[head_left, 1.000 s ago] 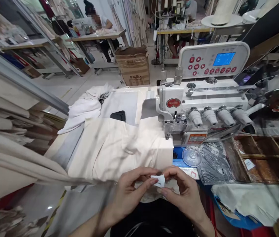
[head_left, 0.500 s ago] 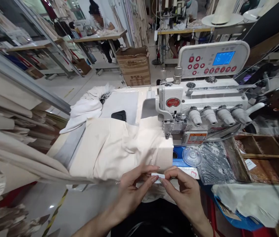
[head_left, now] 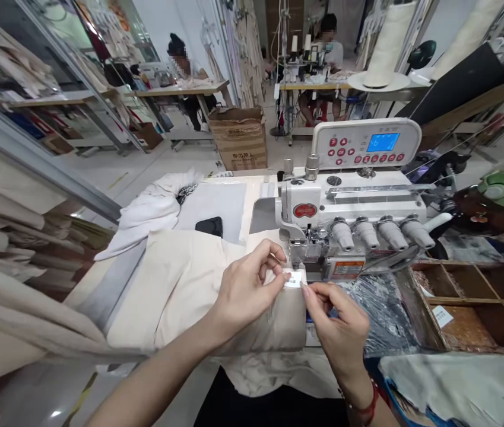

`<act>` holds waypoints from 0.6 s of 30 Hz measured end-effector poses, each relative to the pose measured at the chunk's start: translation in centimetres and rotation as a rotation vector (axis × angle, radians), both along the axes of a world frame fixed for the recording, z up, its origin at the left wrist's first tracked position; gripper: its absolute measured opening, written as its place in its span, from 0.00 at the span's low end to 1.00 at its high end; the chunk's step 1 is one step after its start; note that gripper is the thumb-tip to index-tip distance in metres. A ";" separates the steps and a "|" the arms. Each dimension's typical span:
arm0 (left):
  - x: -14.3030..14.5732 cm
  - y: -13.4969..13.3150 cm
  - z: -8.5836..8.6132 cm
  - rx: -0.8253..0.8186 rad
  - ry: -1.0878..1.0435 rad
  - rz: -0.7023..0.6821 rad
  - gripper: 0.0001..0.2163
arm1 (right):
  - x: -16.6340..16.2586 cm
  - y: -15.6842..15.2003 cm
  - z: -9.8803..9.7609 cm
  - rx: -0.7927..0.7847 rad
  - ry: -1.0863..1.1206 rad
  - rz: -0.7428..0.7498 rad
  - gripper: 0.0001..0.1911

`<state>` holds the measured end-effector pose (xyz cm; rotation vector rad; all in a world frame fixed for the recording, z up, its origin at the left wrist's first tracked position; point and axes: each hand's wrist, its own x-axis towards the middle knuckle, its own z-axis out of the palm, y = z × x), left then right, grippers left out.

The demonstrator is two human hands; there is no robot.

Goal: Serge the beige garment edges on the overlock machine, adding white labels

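Observation:
Between my two hands a small white label [head_left: 293,279] with dark print lies at the edge of the cream fabric [head_left: 189,279], just in front of the presser foot of the white sewing machine [head_left: 354,204]. My left hand [head_left: 256,281] pinches the label's left end between thumb and forefinger, its other fingers curled. At the label's right end, my right hand [head_left: 338,320] has thumb and forefinger closed on the corner. The fabric spreads over the machine bed and hangs down toward my lap.
A black phone [head_left: 209,226] lies on the table behind the fabric, near a heap of white cloth [head_left: 149,207]. To the right stands a wooden compartment tray [head_left: 447,302] holding another label. A cardboard box [head_left: 239,139] is on the floor beyond; two people sit at machines farther back.
Both hands have moved forward with the label, from near my lap onto the fabric by the presser foot. The label now lies flat with its print showing. The view has tilted up slightly.

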<state>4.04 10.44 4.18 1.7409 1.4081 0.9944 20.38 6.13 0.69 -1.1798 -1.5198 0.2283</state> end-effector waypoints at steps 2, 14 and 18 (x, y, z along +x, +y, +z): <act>0.2 1.0 0.0 -0.015 -0.015 -0.011 0.06 | 0.5 0.0 -0.5 0.051 -0.029 -0.007 0.04; 0.4 1.8 -0.3 -0.033 -0.086 -0.002 0.06 | 1.2 0.4 -2.3 0.171 -0.368 -0.001 0.25; 0.5 3.1 -0.2 -0.024 -0.056 -0.012 0.06 | 1.1 1.0 -2.6 0.176 -0.334 -0.030 0.21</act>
